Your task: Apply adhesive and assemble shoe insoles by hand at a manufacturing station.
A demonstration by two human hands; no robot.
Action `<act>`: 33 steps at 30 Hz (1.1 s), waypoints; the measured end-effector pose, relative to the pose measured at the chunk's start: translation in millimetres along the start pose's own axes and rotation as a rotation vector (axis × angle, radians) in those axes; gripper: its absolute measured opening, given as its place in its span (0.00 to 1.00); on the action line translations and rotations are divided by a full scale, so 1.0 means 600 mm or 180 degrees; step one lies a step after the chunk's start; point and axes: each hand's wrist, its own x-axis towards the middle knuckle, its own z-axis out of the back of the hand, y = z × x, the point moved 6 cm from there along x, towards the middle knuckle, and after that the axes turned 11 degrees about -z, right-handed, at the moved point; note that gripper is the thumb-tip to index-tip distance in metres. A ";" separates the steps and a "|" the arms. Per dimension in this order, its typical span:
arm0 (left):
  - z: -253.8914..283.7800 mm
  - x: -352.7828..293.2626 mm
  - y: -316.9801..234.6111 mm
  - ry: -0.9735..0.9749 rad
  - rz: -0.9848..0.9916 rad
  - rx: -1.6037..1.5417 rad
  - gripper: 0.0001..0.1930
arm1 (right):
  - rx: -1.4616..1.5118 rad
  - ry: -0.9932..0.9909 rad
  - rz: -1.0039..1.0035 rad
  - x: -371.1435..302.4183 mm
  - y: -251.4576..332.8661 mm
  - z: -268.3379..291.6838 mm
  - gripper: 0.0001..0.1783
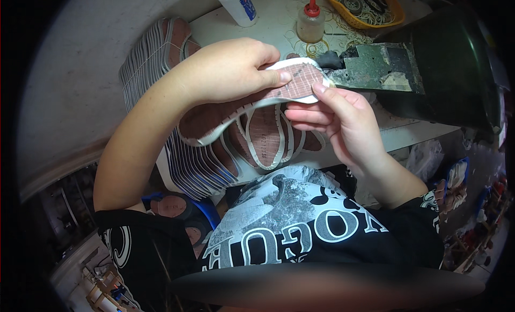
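A shoe insole [298, 88] with a brownish-red face and a white wrapped edge is held up between my two hands. My left hand [233, 71] closes over its upper side, the thumb lying on the face. At the rounded right end my right hand [348, 116] pinches the edge between thumb and fingers. That end sits right at the narrow tip of a dark green machine [383, 68]; whether they touch I cannot tell. Under the held insole, several similar insoles [265, 138] lie on the white table [214, 25].
Stacked insoles [142, 68] stand at the left, with another row [196, 164] nearer me. A white bottle [237, 7], a red-capped bottle [311, 25] and a yellow basket [394, 14] of thin strips are at the back. A blue container [206, 213] with more soles is low left.
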 end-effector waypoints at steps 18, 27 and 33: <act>-0.093 -0.013 -0.014 -0.0256 0.1194 -0.3241 0.28 | -0.0758 0.0331 -0.0397 -0.039 0.010 0.023 0.15; -0.067 0.003 0.023 -0.0703 0.1068 -0.2482 0.30 | -0.0898 0.0003 0.0007 -0.077 0.002 0.069 0.16; -0.063 0.010 0.074 -0.1313 0.0811 -0.2803 0.26 | -0.0653 0.0017 0.0428 -0.011 -0.003 0.042 0.15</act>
